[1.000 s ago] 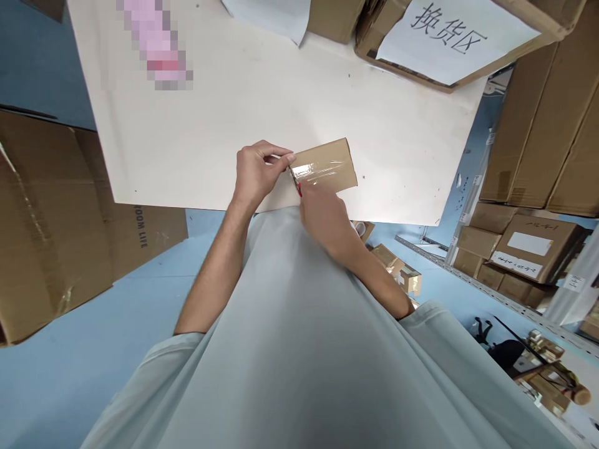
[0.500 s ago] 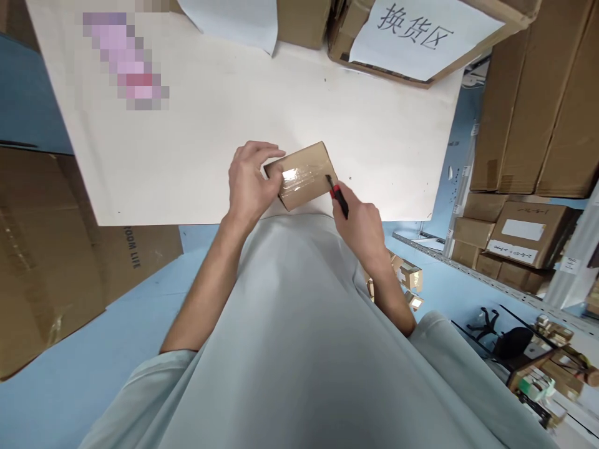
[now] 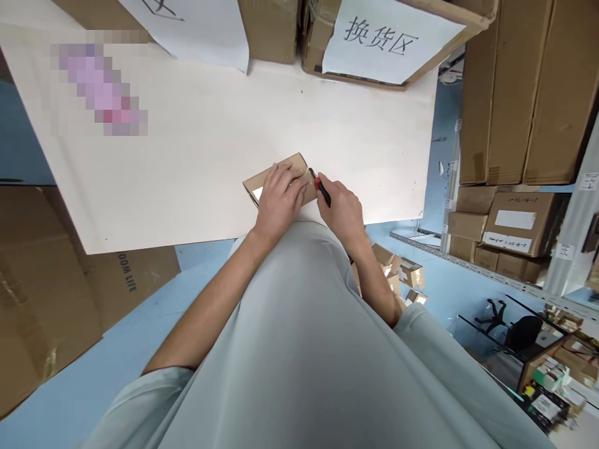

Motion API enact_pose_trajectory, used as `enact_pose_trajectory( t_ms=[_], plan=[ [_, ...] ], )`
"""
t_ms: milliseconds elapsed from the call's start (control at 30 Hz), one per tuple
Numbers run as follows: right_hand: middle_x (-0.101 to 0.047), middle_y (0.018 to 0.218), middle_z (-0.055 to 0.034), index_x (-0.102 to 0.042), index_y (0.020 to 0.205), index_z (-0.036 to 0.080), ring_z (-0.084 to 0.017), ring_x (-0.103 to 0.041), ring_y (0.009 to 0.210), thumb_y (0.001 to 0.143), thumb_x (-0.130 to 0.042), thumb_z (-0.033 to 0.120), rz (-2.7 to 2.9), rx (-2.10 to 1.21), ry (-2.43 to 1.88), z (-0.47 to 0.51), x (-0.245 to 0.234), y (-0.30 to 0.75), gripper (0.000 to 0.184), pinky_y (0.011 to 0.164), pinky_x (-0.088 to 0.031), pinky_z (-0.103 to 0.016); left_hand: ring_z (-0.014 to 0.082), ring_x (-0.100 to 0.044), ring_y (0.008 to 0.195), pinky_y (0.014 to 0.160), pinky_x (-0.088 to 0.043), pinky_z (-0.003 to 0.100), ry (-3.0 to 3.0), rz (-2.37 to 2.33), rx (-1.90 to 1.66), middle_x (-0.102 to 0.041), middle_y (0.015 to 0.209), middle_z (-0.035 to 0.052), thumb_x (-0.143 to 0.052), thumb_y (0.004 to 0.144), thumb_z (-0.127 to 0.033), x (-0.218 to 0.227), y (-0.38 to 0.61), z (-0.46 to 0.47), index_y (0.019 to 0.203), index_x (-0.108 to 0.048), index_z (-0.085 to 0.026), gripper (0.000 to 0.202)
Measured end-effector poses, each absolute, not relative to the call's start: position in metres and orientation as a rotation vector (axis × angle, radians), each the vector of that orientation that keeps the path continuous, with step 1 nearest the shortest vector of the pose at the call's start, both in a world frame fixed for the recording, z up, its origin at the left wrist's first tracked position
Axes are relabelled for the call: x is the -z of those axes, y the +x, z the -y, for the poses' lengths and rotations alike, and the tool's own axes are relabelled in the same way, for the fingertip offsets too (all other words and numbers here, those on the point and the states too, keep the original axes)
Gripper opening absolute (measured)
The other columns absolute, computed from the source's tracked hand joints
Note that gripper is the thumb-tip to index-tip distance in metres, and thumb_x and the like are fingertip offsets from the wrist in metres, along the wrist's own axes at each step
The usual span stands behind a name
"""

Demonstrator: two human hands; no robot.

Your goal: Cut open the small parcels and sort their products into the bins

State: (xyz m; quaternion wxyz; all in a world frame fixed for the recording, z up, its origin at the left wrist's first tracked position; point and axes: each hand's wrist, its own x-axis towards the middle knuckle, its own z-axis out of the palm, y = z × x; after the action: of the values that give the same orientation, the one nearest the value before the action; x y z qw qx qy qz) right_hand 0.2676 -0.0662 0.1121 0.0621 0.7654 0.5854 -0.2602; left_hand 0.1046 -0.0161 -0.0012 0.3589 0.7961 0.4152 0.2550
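Small cardboard box (image 3: 256, 181) lies on the white table (image 3: 187, 156); my left hand (image 3: 281, 194) has shifted, fingers spread, across its top, apparently steadying it, while my right hand (image 3: 344, 209) grips the red-and-black utility knife (image 3: 322, 189) at its right end.

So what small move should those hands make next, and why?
Perhaps draw the red-and-black cutter along the end edge of the small box: the right hand holds the cutter's tip at or near that end, and the left hand lies across the top.
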Motion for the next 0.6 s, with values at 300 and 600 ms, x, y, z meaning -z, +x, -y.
enact_pose_trajectory(
  t_ms=[300, 600],
  plan=[
    [-0.074, 0.14, -0.0158, -0.043, 0.18, 0.026, -0.029, -0.074, 0.112, 0.122, -0.029, 0.03, -1.702, 0.849, 2.228, 0.054, -0.124, 0.263, 0.06, 0.094, -0.054, -0.036, 0.0328, -0.055, 0.161, 0.144, -0.027, 0.07, 1.932, -1.097, -0.69, -0.077, 0.141, 0.0077, -0.049, 0.118, -0.053, -0.002, 0.107, 0.018, 0.127, -0.076, -0.035, 0.034],
    [-0.075, 0.137, -0.0164, -0.042, 0.18, 0.023, -0.029, -0.073, 0.116, 0.123, -0.028, 0.03, -1.716, 0.873, 2.205, 0.052, -0.124, 0.267, 0.059, 0.095, -0.054, -0.036, 0.032, -0.057, 0.16, 0.145, -0.029, 0.068, 1.986, -1.107, -0.697, -0.077, 0.142, 0.008, -0.048, 0.119, -0.048, -0.003, 0.105, 0.02, 0.127, -0.076, -0.033, 0.033]
  ],
)
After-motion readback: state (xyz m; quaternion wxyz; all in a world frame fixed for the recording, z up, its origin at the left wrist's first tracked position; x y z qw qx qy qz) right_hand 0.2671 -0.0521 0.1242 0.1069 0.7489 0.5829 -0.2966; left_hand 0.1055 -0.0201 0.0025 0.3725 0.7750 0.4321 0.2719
